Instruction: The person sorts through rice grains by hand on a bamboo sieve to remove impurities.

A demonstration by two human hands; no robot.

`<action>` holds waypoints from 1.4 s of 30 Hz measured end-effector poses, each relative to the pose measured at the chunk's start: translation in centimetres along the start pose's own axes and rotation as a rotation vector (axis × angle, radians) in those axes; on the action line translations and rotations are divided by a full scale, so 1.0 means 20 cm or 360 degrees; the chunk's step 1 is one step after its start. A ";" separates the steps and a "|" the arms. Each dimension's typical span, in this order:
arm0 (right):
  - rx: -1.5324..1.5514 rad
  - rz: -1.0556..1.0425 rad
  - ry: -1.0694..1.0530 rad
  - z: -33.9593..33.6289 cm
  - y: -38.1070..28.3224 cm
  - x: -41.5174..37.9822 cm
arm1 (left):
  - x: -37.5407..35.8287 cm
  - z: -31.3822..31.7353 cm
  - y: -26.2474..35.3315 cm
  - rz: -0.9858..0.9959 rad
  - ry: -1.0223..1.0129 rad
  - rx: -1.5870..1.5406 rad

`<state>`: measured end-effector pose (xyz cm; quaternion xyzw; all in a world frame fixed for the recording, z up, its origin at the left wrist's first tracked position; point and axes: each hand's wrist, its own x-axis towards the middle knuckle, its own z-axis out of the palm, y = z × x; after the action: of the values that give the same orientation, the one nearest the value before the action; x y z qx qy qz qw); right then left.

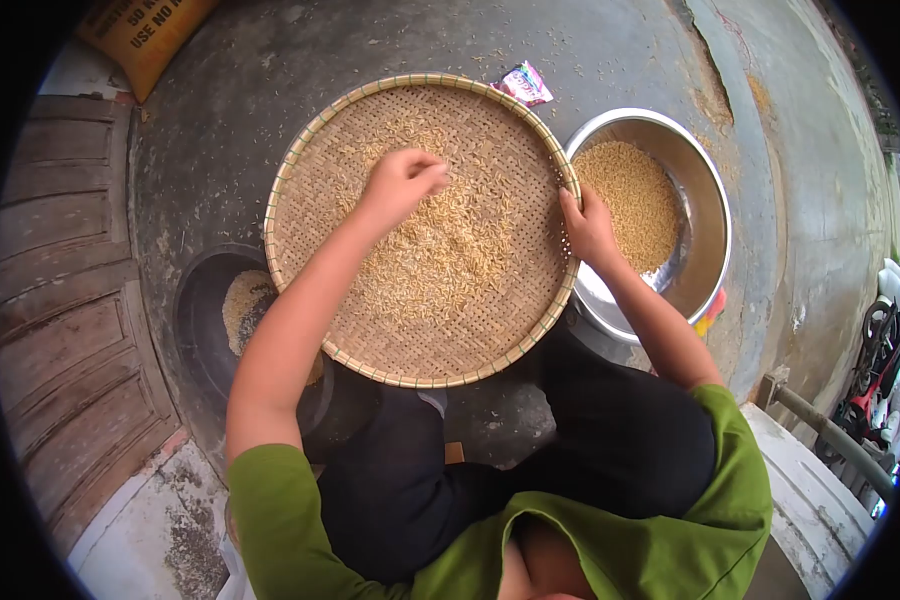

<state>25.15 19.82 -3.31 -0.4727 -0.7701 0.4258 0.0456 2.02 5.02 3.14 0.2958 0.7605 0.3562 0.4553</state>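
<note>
A round woven bamboo winnowing tray [310, 190] is in front of me, with unhusked grain [430, 250] spread over its middle. My right hand [590, 228] grips the tray's right rim, thumb on top; the fingers beneath are partly hidden. Above the grain at the tray's upper middle is my left hand [402, 183], its fingertips drawn together in a pinch. Whatever lies between them, if anything, is too small to make out. Just right of the tray stands a steel basin [705, 190] holding golden grain [625, 195].
A dark tub [195, 300] with some grain sits at the left, partly behind my left arm. A small pink packet [525, 84] lies beyond the tray. At the upper left is an orange sack [150, 35], near a wooden door [70, 200]. Loose grains dot the concrete floor [410, 40].
</note>
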 end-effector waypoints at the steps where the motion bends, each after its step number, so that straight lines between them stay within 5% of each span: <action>1: -0.0016 0.0003 -0.0001 0.02 0.03 0.01 | -0.05 0.11 0.17 0.0343 -0.0308 -0.0264; 2: 0.0126 -0.0116 0.0076 0.06 0.10 0.03 | -0.08 0.20 0.32 0.0694 -0.0615 -0.0518; 5: 0.0191 -0.0250 0.0126 0.04 0.06 0.01 | -0.08 0.22 0.41 0.0636 -0.0693 -0.0179; 10: -0.0004 -0.0035 0.0047 0.00 0.02 -0.01 | -0.08 0.05 0.10 0.0152 -0.0186 0.0215; 15: 0.0043 -0.0028 0.0021 0.00 0.00 0.00 | -0.22 0.02 -0.15 0.0058 0.0083 0.1003; 20: 0.0070 -0.0025 0.0021 0.00 0.00 -0.01 | -0.22 0.09 -0.22 0.0103 0.0132 0.0992; 26: 0.0058 -0.0011 0.0020 0.00 -0.01 -0.02 | -0.19 0.05 -0.30 -0.0004 0.0094 0.0576; 31: 0.0060 -0.0067 0.0059 0.01 0.01 -0.01 | -0.18 0.00 -0.34 -0.0280 0.0000 -0.0356; 42: 0.0062 -0.0025 0.0026 0.01 0.02 0.00 | -0.23 -0.04 -0.26 -0.0461 -0.0081 -0.0727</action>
<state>25.34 19.77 -3.79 -0.4693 -0.7650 0.4364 0.0644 2.48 -1.75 1.32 0.0823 0.6831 0.4421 0.5755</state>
